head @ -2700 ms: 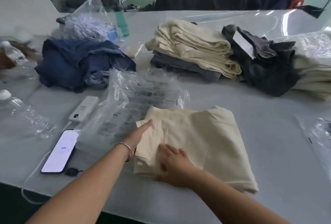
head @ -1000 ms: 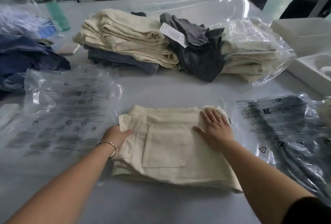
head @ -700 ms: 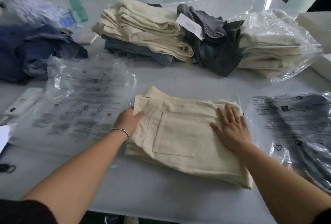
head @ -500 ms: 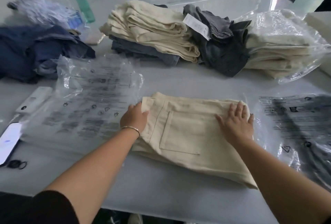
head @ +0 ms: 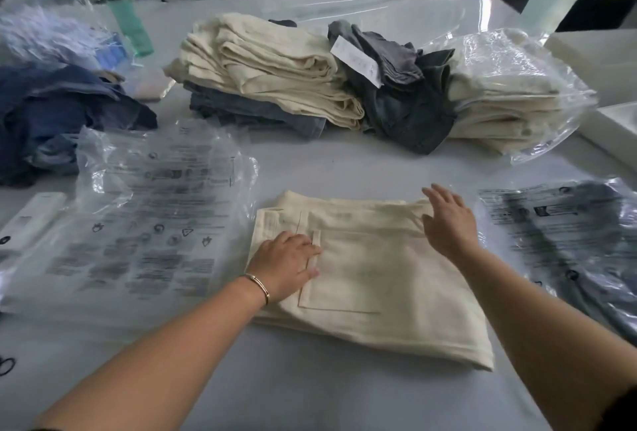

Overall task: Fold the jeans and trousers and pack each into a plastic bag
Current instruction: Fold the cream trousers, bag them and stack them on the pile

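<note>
Folding done, packing next: cream trousers (head: 372,279) folded on tabletop (head: 310,396), left hand (head: 287,263) flat on pocket, right hand (head: 448,223) spread at far-right edge, neither grip clenched; empty plastic bag (head: 155,210) just left of trousers, likely needs opening.

Cream trousers (head: 379,268), grey table (head: 310,396)
</note>
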{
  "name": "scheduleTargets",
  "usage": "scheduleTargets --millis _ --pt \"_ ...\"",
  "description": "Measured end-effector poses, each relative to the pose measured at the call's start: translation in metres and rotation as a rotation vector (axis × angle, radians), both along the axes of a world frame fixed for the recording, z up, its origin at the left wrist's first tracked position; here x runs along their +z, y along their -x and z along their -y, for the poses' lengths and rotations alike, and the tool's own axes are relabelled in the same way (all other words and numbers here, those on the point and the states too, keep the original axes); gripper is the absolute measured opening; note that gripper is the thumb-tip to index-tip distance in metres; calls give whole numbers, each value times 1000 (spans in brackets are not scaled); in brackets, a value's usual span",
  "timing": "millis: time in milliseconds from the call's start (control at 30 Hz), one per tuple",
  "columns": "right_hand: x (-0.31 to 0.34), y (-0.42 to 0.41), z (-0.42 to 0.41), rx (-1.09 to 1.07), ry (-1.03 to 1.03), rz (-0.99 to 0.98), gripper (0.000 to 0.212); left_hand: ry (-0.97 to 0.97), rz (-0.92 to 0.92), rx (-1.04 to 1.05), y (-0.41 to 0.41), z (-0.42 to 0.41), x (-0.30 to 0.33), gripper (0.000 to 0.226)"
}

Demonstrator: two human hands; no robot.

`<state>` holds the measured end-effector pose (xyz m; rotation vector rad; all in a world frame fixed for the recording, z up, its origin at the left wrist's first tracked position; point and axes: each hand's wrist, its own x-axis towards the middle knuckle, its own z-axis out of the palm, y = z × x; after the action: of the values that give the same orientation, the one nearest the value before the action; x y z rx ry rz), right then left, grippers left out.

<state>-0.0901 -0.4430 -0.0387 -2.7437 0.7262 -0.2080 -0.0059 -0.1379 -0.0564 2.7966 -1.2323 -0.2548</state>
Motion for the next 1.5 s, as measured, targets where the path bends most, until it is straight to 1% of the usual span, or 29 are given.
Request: scheduleTargets --millis 67,133,233,300,400,467,533,633,700,767,867,900,933,1000,1033,1133,1200,1233,1267,1333,1400,1433,1467,1500 --pt "5 -16 24 7 -73 -183 59 -32 -42 1 -10 14 13 39" --pt "3 -27 35 28 -87 -284 52 -62 -87 19 -20 30 24 39" --pt "3 -39 37 86 -14 -260 23 -146 -64 49 -29 50 32 50" --pt "5 -42 42 131 -46 -247 7 -209 -51 63 -32 58 31 53" --pt "10 -42 59 238 -152 -276 10 -222 -110 103 -35 65 27 56" --pt "11 -44 72 276 -171 -320 11 -208 -162 126 -38 64 25 57" --pt "10 -49 81 300 -88 -352 23 -167 -210 155 -40 62 23 57" --pt "4 -57 91 310 12 -327 48 -110 -226 180 -40 59 18 55" --pt "-4 -59 95 271 19 -344 58 -75 -234 184 -40 56 15 55" --pt "-12 -60 93 252 91 -397 65 -60 -236 172 -40 53 13 55" --pt "-12 -58 85 206 211 -422 67 -70 -223 155 -37 52 13 53" --pt "-8 -56 81 167 232 -412 63 -74 -215 153 -36 52 13 53" --pt "-3 -54 76 133 265 -377 54 -74 -208 154 -34 51 13 53" --pt "7 -47 56 93 316 -247 32 -50 -207 155 -31 47 13 52" --pt "12 -42 40 101 302 -169 30 -22 -212 156 -29 44 14 52" --pt "21 -15 -28 260 140 61 35 134 -236 155 -24 27 18 45" --pt "17 9 -78 379 72 135 40 220 -203 150 -21 5 23 35" --pt "13 19 -100 425 64 138 44 239 -151 145 -21 -11 24 32" --pt "8 26 -120 458 50 95 51 243 -91 143 -22 -28 25 30" --pt "-5 29 -147 472 -3 -49 64 233 1 147 -26 -68 29 27" --pt "-20 27 -158 456 -3 -166 67 227 44 185 -30 -108 34 16" --pt "-26 26 -161 444 14 -186 67 232 35 223 -33 -128 38 9" --pt "-28 26 -164 427 29 -183 65 237 -9 253 -35 -148 40 7" --pt "-29 25 -166 402 34 -168 64 234 -80 264 -36 -165 42 12"
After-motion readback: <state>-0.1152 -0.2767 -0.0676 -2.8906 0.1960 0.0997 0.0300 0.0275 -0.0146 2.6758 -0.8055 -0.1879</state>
